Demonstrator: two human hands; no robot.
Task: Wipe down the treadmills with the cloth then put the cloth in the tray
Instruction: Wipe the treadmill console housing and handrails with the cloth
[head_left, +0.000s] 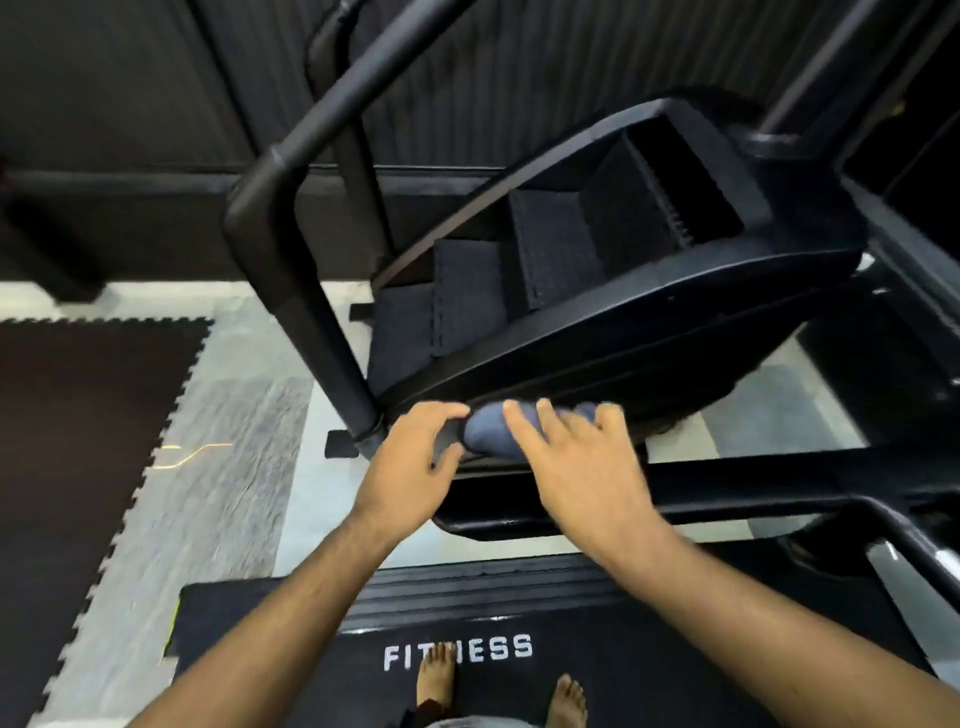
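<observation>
Cloth runs left-to-right along machine edge, right hand flat on it, grip of left hand unclear.

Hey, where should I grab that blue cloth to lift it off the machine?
Pinch the cloth at its rounded left end, coming from above. That end bulges bare off the machine's black side, while the right hand lies flat over the rest.
</observation>
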